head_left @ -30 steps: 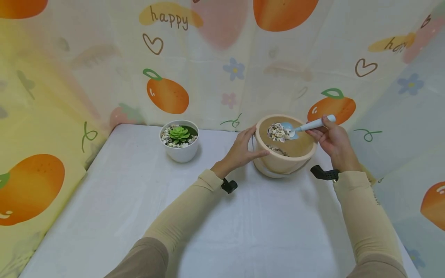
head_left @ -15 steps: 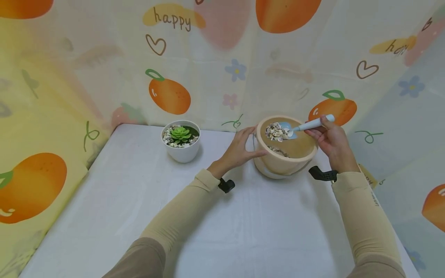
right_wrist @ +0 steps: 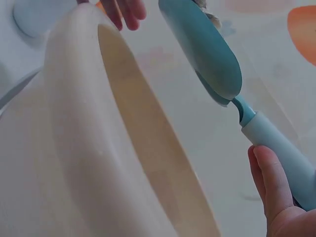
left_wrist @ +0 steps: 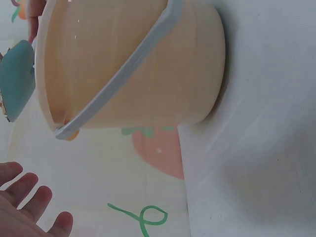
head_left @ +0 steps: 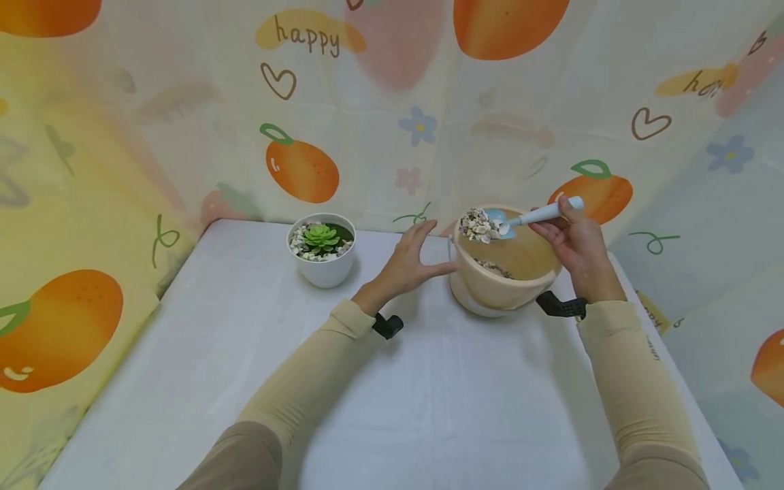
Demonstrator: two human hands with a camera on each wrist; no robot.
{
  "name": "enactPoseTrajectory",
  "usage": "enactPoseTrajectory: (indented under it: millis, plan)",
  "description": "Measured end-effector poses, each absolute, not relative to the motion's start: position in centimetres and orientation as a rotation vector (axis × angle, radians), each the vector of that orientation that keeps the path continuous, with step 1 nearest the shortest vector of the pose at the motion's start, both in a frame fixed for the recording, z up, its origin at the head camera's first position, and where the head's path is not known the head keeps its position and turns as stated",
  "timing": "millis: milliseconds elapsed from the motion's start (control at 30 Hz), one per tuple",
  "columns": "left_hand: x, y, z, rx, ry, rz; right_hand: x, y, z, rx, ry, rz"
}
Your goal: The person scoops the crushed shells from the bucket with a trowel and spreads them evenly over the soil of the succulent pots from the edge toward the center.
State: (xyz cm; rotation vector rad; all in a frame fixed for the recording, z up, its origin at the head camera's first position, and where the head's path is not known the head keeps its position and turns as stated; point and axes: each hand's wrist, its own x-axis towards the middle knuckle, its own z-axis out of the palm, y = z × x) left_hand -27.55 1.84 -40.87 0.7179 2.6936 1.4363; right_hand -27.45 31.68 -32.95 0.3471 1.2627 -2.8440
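Note:
My right hand grips the pale blue handle of a small toy shovel. A heap of small shells and stones rides on the blade, level with the rim of a peach-coloured bucket. From below, the right wrist view shows the shovel's teal blade above the bucket opening. More shells lie inside the bucket. My left hand is spread beside the bucket's left side, thumb towards it, holding nothing. In the left wrist view, its fingers stand apart from the bucket and its grey carrying handle.
A white pot with a green succulent and pale stones stands left of the bucket. The white table meets a fruit-print cloth at the back and sides.
My left hand has come off the bucket rim and shifted slightly left. The loaded shovel has risen and moved left over the bucket, lifted by my right hand.

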Motion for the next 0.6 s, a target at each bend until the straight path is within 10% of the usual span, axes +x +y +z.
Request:
enactPoseTrajectory:
  millis: [600]
  plan:
    - [-26.9, -1.2, -40.8, 0.72, 2.768, 1.48, -27.8, 29.4, -33.2, 0.215, 1.13, -2.925]
